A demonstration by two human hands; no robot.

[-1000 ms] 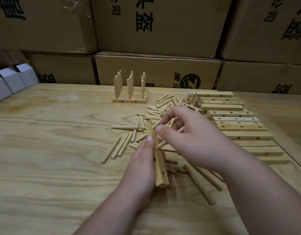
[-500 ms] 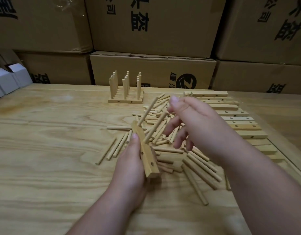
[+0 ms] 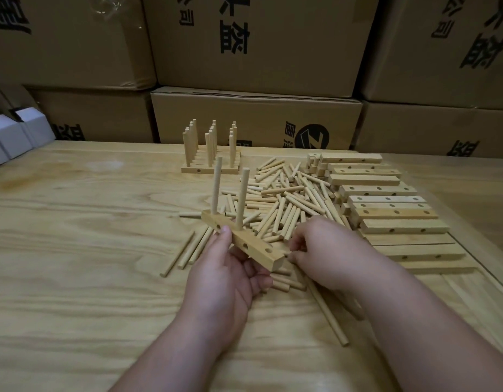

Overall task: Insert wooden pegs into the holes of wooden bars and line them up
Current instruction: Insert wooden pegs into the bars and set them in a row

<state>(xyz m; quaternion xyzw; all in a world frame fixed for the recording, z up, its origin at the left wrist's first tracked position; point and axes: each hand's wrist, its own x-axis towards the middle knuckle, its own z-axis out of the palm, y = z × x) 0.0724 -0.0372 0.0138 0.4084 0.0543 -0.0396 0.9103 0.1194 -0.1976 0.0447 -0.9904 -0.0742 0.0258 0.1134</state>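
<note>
My left hand (image 3: 225,278) grips a wooden bar (image 3: 246,244) held above the table. Two pegs (image 3: 240,202) stand upright in the bar's far holes, and its near holes are bare. My right hand (image 3: 321,250) is down at the near edge of the loose peg pile (image 3: 284,205), fingers curled at a peg lying beside the bar's near end; the grip itself is hidden. Finished bars with upright pegs (image 3: 210,154) stand lined up at the back. Plain bars (image 3: 386,205) lie stacked on the right.
Stray pegs (image 3: 188,250) lie left of the held bar, and longer ones (image 3: 329,315) run under my right forearm. Cardboard boxes (image 3: 256,120) wall off the table's far edge. Small white boxes (image 3: 12,137) sit at the far left.
Two pegs now stand in the bar, which has turned holes-up. My right hand has dropped from above the pile to the pegs by the bar's near end.
</note>
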